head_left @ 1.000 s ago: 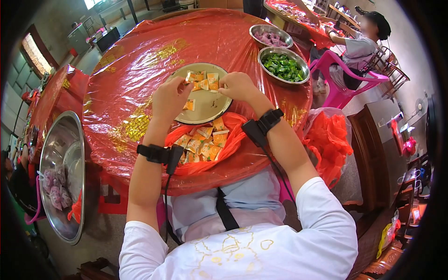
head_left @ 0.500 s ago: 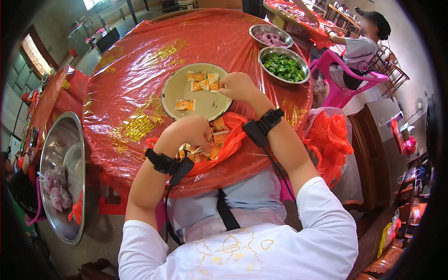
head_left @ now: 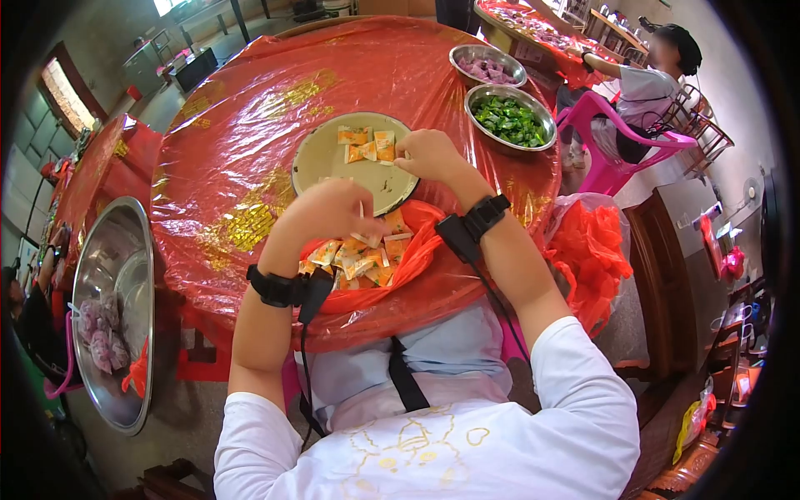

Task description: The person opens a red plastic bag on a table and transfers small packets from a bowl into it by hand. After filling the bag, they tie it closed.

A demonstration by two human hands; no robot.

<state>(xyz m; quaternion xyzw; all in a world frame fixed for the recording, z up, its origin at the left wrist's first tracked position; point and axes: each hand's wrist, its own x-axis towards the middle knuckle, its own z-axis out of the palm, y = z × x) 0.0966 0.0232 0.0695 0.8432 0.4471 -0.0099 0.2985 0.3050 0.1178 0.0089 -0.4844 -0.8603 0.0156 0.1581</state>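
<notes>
A cream plate (head_left: 312, 157) with a dark rim holds several small orange-and-white packets (head_left: 385, 146). My left hand (head_left: 327, 215) is over the plate's lower edge and an open red plastic bag (head_left: 427, 229). Its fingers are pinched, slightly blurred, with a pale packet (head_left: 367, 239) at their tips. More such packets (head_left: 360, 265) lie heaped in the bag. My right hand (head_left: 432, 157) is closed at the plate's right rim, fingertips beside a packet. Whether it grips the rim or something small is hidden.
Metal bowls of chopped greens (head_left: 510, 121) and purple pieces (head_left: 487, 68) stand at the back right. A large metal basin (head_left: 125, 275) with bagged items is at the left. Red bags (head_left: 587, 258) hang at the right. A person (head_left: 646, 87) sits by a pink chair (head_left: 612, 146).
My left hand has risen out of the red bag toward the plate with a packet, and now covers the plate's lower left packet. My right hand stays at the rim.
</notes>
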